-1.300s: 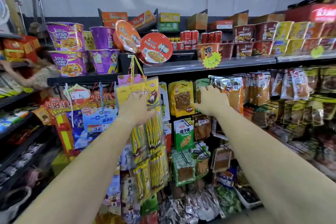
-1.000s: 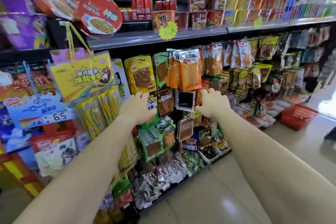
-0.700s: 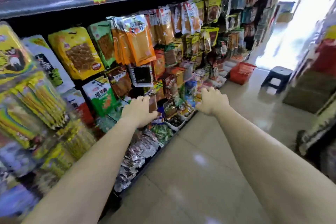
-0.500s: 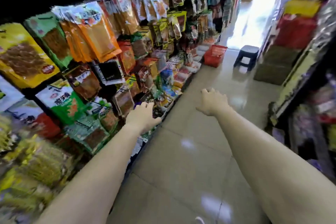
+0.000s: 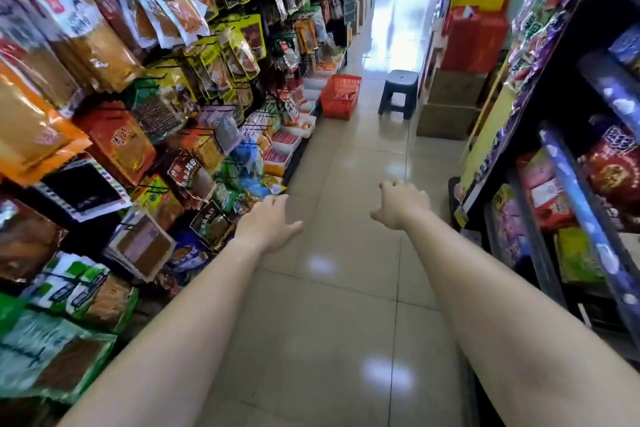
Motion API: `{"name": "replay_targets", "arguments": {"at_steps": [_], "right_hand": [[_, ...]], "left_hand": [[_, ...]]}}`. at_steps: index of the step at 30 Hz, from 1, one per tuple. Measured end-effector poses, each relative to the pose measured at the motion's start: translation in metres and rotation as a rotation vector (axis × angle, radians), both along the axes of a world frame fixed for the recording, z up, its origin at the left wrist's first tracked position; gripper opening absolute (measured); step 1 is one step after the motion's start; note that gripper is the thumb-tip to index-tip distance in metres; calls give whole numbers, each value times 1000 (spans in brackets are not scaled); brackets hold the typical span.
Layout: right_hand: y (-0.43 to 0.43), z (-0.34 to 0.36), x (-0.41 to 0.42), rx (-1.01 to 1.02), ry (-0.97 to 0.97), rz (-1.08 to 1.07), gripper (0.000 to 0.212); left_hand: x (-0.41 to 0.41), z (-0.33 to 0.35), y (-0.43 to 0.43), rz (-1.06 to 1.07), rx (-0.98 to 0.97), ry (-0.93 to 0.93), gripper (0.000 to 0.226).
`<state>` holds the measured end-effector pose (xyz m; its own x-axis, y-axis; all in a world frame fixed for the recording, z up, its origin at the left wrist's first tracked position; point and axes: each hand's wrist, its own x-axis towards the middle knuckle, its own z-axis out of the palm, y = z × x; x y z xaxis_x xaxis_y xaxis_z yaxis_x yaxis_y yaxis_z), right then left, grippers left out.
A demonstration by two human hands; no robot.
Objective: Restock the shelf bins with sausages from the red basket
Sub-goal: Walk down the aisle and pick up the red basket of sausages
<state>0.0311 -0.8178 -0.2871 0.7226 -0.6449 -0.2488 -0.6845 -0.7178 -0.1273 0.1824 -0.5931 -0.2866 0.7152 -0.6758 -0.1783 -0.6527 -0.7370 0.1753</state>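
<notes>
The red basket (image 5: 341, 97) stands on the aisle floor far ahead, against the foot of the left shelving. White shelf bins (image 5: 286, 142) with red packets line the lowest shelf beside it, running toward me. My left hand (image 5: 268, 222) is stretched forward over the floor near the hanging snack bags, empty, fingers loosely spread. My right hand (image 5: 401, 203) reaches forward at the same height, empty, with the fingers curled down and apart. Both hands are well short of the basket.
Hanging snack packets (image 5: 114, 87) fill the left shelving. A dark plastic stool (image 5: 398, 90) stands right of the basket. Stacked cardboard boxes (image 5: 450, 104) and a red carton sit beyond it. Shelves of packaged goods (image 5: 571, 184) line the right side. Tiled floor (image 5: 346, 305) runs between.
The view has swung right, from facing the snack shelving to looking down the aisle. Both hands have come off the hanging packets and now hang over the floor, and the basket has come into view.
</notes>
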Motion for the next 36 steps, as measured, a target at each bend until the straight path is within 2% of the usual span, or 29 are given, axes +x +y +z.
{"name": "replay_targets", "arguments": {"at_steps": [12,21,29,36], "right_hand": [[-113,-19,159,-12,91,-79,67],[-205,-1,296,4,54,-124,63],[-366,-37,356,50,49,-189,61],[-527,-42,400,101,91,-220,54]], "left_hand": [[196,-40,-131,-94,-2,71,77],[338,-28,-265,-184,22,121,80],[407,-48,-445,-259,86,102,76],[461,-45,-594,-202,81,161,73]]}}
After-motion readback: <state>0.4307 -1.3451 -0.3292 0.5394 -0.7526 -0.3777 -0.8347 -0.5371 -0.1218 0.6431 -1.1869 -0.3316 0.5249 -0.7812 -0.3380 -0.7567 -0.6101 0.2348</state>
